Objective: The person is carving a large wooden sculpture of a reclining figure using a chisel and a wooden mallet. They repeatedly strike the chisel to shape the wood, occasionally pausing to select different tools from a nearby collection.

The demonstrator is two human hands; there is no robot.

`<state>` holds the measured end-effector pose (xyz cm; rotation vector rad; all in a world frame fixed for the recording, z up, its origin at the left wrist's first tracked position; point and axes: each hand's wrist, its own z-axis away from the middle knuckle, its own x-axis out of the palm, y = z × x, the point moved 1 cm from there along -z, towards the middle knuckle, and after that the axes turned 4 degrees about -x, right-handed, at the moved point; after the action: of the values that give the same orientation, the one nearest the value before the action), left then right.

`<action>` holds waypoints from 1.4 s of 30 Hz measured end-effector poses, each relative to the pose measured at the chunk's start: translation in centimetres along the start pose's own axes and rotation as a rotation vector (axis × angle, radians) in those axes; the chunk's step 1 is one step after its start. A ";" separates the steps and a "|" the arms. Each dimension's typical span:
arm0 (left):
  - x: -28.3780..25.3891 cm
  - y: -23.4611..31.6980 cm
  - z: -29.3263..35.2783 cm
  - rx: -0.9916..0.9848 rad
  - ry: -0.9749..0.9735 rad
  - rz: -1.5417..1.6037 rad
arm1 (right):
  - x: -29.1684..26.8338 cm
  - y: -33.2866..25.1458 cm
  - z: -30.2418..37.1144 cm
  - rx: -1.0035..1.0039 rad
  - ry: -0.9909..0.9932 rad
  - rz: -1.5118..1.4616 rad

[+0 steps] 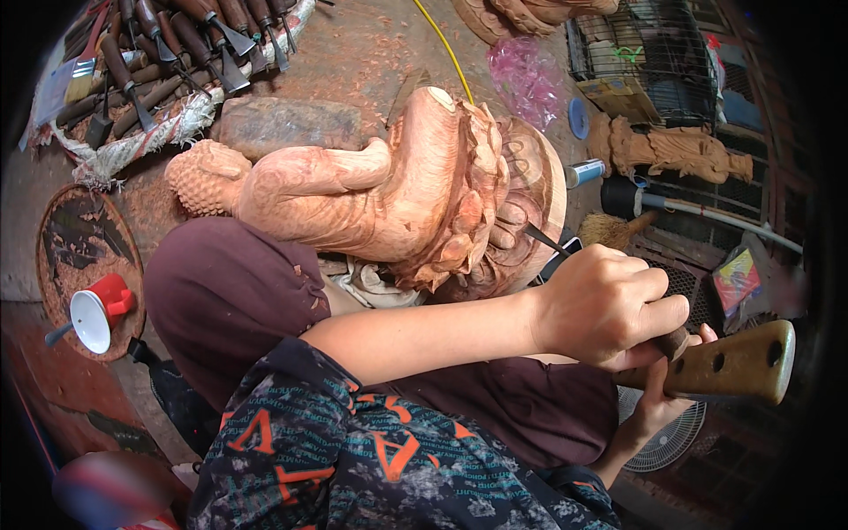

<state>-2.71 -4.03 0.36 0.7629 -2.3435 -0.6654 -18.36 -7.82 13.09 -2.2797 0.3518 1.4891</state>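
A carved wooden statue (353,199) of a seated figure lies on its side before me, curled head to the left, petal-carved base (530,199) to the right. My left hand (605,305) reaches across in a closed grip around a carving chisel (549,241); its dark blade points at the base's petals, and its tip appears to touch them. Part of the chisel's wooden handle shows below the fist. Just beyond, my right hand (655,411), partly hidden, is closed on a flat wooden mallet (733,360) with dark round holes, close to the handle's end.
Several chisels (190,40) lie on a white sack at upper left. A round tray (132,230) of shavings bears a red mug (110,296). A wooden block (287,122) sits behind the statue. Rightward are another carving (676,152), a wire cage (649,57) and a fan (667,437).
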 end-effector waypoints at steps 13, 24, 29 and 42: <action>-0.5 -0.2 0.4 0.018 0.014 0.096 | -2.7 3.2 3.2 -0.146 -0.027 0.557; -1.5 -0.1 1.6 0.051 -0.054 0.075 | -0.1 0.0 1.9 -0.214 0.082 0.139; -2.0 0.0 1.4 0.164 -0.023 0.000 | -0.1 1.7 1.9 -0.232 -0.135 0.407; 1.3 -2.6 -3.1 -0.052 0.206 -0.073 | 1.2 1.5 -1.2 0.274 0.015 -0.310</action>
<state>-0.63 -7.52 1.42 0.8548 -2.1135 -0.6441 -17.56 -9.70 12.14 -2.0213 0.1821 1.1902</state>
